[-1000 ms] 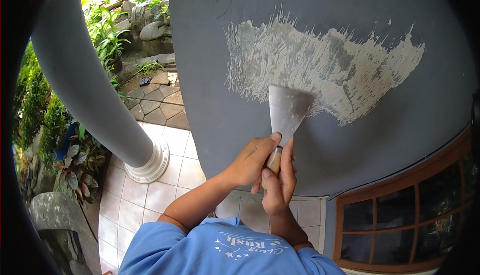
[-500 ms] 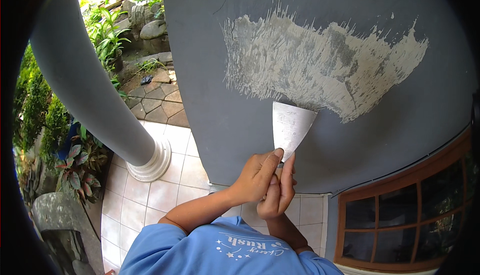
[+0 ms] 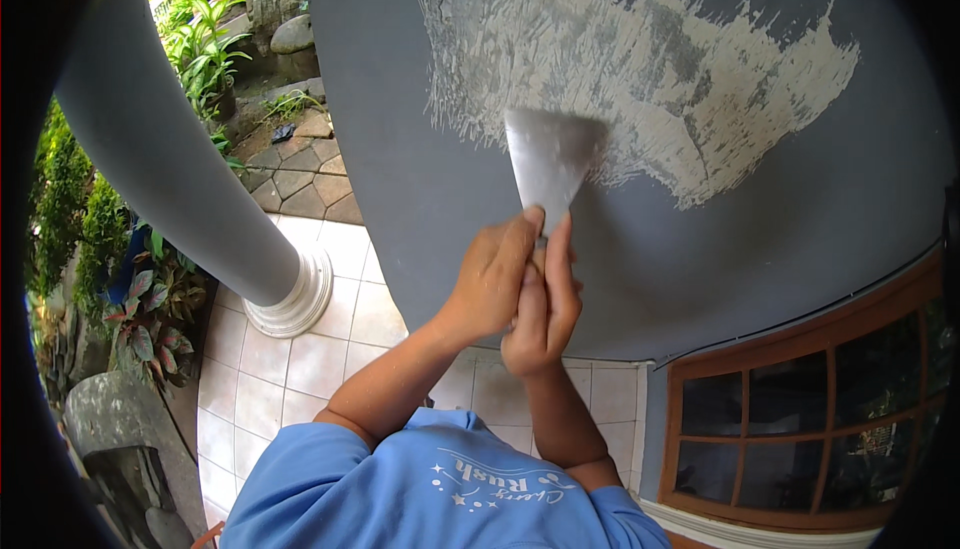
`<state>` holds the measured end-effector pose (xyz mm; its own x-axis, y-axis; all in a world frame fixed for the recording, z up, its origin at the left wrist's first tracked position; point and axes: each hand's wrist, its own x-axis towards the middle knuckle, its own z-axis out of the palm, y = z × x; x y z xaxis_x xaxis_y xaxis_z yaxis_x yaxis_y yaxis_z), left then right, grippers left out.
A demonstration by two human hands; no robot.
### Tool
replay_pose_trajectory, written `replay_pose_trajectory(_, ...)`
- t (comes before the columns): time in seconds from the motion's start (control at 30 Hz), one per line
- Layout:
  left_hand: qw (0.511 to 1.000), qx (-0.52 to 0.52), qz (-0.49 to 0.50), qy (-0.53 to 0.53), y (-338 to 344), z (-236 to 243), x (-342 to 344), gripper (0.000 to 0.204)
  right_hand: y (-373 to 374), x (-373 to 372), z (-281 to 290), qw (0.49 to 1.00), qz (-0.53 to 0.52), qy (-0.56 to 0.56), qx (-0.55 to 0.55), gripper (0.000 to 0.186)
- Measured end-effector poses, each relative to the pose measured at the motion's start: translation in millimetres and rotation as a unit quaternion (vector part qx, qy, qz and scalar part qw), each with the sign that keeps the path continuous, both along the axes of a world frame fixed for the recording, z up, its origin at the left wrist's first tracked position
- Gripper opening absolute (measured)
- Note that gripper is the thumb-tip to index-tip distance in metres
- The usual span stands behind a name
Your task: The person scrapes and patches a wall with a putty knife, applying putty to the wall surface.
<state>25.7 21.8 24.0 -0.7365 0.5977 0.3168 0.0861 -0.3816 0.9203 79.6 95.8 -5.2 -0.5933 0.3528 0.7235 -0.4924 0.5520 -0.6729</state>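
Note:
Both my hands grip one putty knife (image 3: pixel 552 154), whose wide metal blade points up the grey wall (image 3: pixel 640 279). My left hand (image 3: pixel 498 271) is closed round the handle, its thumb near the base of the blade. Closed on the same handle from the other side, my right hand (image 3: pixel 545 319) has a finger stretched up along it. Most of the handle is hidden by my fingers. The blade's edge overlaps the lower border of a rough, scraped pale patch (image 3: pixel 640 69), where the grey paint is off in ragged streaks. The blade is slightly blurred.
To the left, a round grey column (image 3: pixel 190 139) stands on a white moulded base (image 3: pixel 290 294). Pale floor tiles (image 3: pixel 320 349) lie below. A wood-framed window (image 3: pixel 800 419) is at the lower right. Plants (image 3: pixel 205 54) and stones (image 3: pixel 292 35) border the paving at the upper left.
Both hands and the putty knife have moved up the wall and slightly left, the blade now overlapping the scraped patch. My arms are stretched further, and the view has shifted a little.

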Motion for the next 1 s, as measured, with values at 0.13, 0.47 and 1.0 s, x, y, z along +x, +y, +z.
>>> replay_pose_trajectory(0.13, 0.999, 0.032, -0.010, -0.019, 1.5, 17.3, -9.0, 0.055, -2.3, 11.1, 29.5, 0.992, 0.079, -0.082, -0.060, 0.056)
replay_pose_trajectory(0.47, 0.997, 0.010, -0.054, -0.046, -3.9, 15.6, -14.4, 0.055, -16.6, -3.6, 15.8, 0.998, 0.020, -0.027, -0.058, 0.053)
replay_pose_trajectory(1.0, 0.996, -0.040, -0.077, -0.025, -10.6, -11.5, -4.8, 0.051, -26.6, 19.4, -11.3, 0.997, -0.067, -0.040, -0.003, 0.055)
